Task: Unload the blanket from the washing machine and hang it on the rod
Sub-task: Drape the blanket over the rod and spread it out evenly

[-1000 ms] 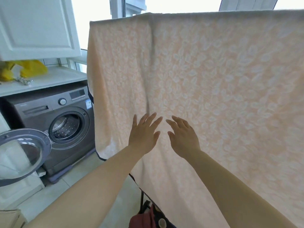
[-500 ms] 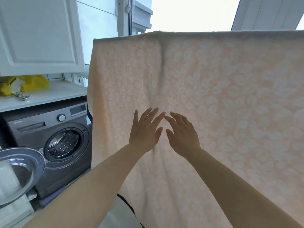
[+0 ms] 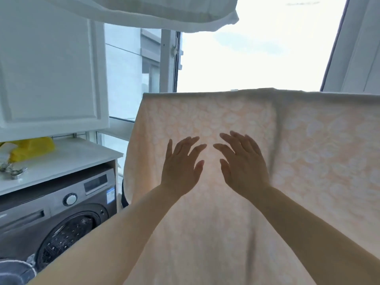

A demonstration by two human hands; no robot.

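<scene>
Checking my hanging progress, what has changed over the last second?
Both hands, left hand and right hand, slid upward on the blanket, staying flat and open. The view tilted up. The blanket stays draped; the washing machine stays open.

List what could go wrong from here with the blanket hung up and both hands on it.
1. The blanket hangs only by a fold over the top; pushing with the left hand and right hand might slide it off.
2. A vertical crease right of the hands may dry unevenly.
3. The washing machine door looks open and could be bumped.
</scene>
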